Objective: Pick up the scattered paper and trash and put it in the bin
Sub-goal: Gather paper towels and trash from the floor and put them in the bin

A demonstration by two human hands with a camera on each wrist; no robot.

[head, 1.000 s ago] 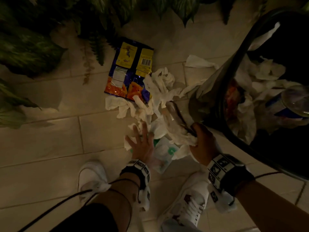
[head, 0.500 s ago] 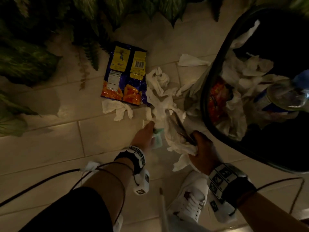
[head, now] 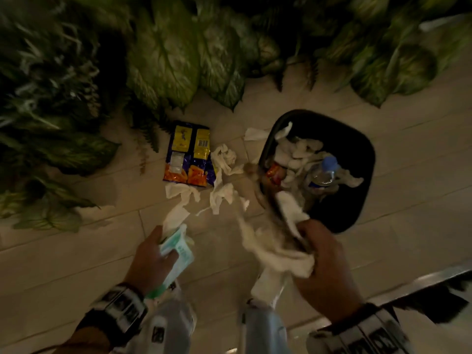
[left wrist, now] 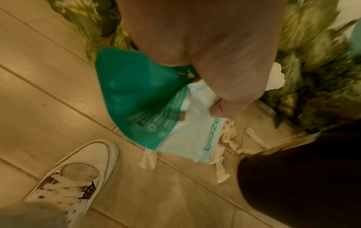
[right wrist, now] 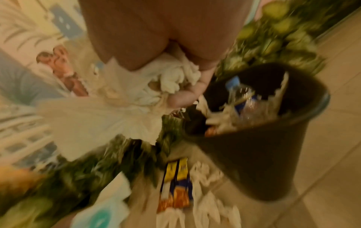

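My left hand [head: 163, 249] [left wrist: 224, 98] grips a green-and-white plastic packet [head: 178, 251] [left wrist: 148, 108] together with a strip of white tissue, lifted off the floor. My right hand [head: 316, 246] [right wrist: 183, 92] clutches a wad of crumpled white tissue [head: 275, 241] [right wrist: 171, 81], held just at the near rim of the black bin [head: 357, 159] [right wrist: 263, 154]. The bin holds tissues, a clear bottle with a blue cap [head: 323, 172] and an orange wrapper. A blue-and-yellow snack bag [head: 190, 155] [right wrist: 175, 185] lies flat on the tiles left of the bin, with loose tissues [head: 222, 180] around it.
Large green plant leaves [head: 163, 60] crowd the far side and left of the floor. My white sneakers [left wrist: 64, 185] stand on the beige tiles [head: 63, 251] near the hands. A dark edged surface [head: 421, 284] juts in at lower right.
I have risen, so the floor and bin look farther away. My left hand closed on the green packet and lifted it. My right hand rose with its tissue wad toward the bin's rim.
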